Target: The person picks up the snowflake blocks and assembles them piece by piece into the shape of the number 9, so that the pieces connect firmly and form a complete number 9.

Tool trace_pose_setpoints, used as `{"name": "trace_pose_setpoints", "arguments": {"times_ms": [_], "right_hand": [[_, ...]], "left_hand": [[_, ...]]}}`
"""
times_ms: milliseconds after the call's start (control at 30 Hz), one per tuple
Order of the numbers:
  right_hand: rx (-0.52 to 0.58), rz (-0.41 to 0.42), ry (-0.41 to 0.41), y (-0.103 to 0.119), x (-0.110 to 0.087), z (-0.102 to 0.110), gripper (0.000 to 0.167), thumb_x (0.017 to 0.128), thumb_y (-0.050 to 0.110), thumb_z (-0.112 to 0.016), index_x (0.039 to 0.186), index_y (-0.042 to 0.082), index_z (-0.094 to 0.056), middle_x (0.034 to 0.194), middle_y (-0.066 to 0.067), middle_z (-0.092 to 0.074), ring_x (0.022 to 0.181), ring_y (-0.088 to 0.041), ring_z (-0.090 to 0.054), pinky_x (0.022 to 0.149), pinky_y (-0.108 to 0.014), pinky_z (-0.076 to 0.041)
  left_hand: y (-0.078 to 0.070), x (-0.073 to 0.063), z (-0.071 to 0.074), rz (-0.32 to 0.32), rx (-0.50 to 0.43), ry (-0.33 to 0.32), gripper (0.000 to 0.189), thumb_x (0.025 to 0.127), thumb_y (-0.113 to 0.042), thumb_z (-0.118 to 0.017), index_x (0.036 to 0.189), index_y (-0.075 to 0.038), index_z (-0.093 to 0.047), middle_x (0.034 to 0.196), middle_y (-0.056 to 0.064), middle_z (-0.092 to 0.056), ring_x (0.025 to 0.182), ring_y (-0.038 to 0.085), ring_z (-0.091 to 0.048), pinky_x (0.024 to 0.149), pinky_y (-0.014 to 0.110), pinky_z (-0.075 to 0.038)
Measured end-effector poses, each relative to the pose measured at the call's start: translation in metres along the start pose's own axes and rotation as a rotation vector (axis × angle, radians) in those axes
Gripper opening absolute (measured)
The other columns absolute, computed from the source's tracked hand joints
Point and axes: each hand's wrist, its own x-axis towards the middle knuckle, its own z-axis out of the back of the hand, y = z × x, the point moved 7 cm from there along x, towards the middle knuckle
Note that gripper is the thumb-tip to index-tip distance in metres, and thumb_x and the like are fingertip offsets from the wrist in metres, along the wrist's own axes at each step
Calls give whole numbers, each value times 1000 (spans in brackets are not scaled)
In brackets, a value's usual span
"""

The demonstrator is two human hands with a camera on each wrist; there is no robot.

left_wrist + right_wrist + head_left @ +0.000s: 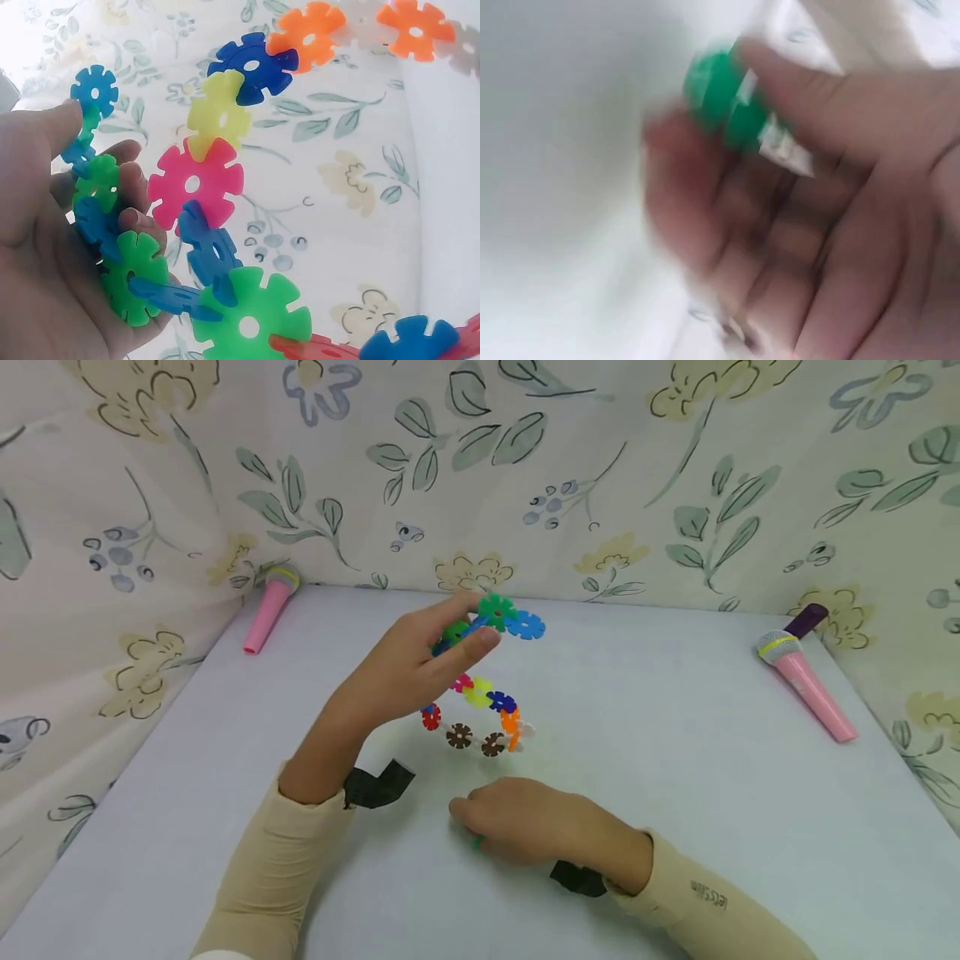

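My left hand [408,664] grips a strand of interlocking snowflake discs, its thumb and fingers around green and blue pieces. A green disc [497,612] and a blue disc [527,625] stick out past the fingertips. The rest of the chain hangs as a loop below the hand, with a pink disc [196,185], a yellow disc [219,116], dark blue, orange, white, brown and red ones. Lower and nearer to me, my right hand [521,820] pinches a loose green disc [724,97] between thumb and fingers; the right wrist view is blurred.
A pink toy microphone [270,610] lies at the back left of the white table [675,710]. Another pink microphone [813,693] lies at the right, beside a dark purple handle [807,620]. A floral cloth [480,485] hangs behind and along the sides.
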Motion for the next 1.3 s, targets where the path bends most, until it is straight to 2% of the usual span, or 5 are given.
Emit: {"name": "trace_pose_setpoints", "arguments": {"times_ms": [133,267,467,667,1300], "right_hand": [[343,208,-193,6,-29,43,19,95,14,-71,96,16,-53,72,10,-52,60,-1,-48,58,-17,-43],[496,383,-627,-1,-74,102,15,98,7,-65,106,6,-53,80,4,-62,62,-4,-55,55,-21,-50],[412,237,-1106,-23,-122,142,25,100,5,-61,110,-12,-46,78,-4,-62,64,-11,-56,53,-21,-47],[305,155,-1147,-25,-124,144,30,89,-16,-60,116,-12,-47,76,-1,-59,72,-13,-56,65,-22,-50],[24,105,-1180,-18,-124,141,22,94,4,-59,113,-7,-57,77,-2,-60,69,-8,-52,63,-17,-44]], "left_hand": [[0,2,-4,-15,55,8,38,105,-41,-49,140,-24,-50,75,3,-46,64,16,-49,63,35,-45],[-3,1,-5,-35,88,-1,51,106,-42,-46,155,-36,-34,64,4,-39,53,17,-42,60,35,-44],[-12,-2,-6,-70,113,-12,53,107,-37,-45,157,-38,-28,85,-3,-50,65,12,-48,71,34,-48],[-20,-4,-10,-100,150,-23,55,107,-33,-49,158,-33,-29,101,-4,-54,63,14,-45,73,35,-47],[-20,-4,-14,-121,223,-13,51,107,-31,-49,156,-26,-38,126,-6,-57,76,10,-52,79,31,-47]]}}
